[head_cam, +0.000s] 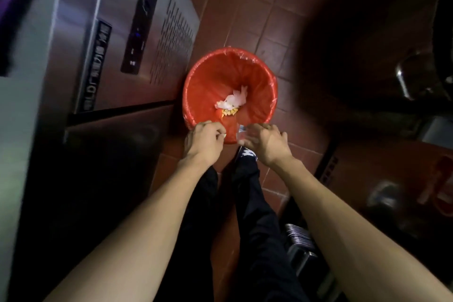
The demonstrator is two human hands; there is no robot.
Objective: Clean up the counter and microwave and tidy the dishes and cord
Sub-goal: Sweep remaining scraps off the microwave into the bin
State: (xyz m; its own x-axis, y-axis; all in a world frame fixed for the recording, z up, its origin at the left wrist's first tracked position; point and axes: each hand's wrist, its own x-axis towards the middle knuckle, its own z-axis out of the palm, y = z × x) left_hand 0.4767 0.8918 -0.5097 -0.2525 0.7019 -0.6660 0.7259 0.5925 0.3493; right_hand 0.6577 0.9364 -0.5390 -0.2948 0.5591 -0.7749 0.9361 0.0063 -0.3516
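From my head view, both my hands hang over the near rim of the red bin (264,86). My left hand (204,141) pinches a small white scrap (223,135); my right hand (263,141) curls around something clear, too blurred to name. Letting go this close to the rim, I judge, could drop bits onto the floor tiles (247,19).

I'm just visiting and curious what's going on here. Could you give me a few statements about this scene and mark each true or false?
1. The red bin stands on a tiled floor. True.
2. The bin holds nothing. False: white crumpled scraps and yellow bits lie at the bottom.
3. Both hands are at the bin's near rim. True: left hand, right hand.
4. The bin has a clear plastic liner. True.
5. A blue wooden cupboard stands left of the bin. False: it is a steel appliance.
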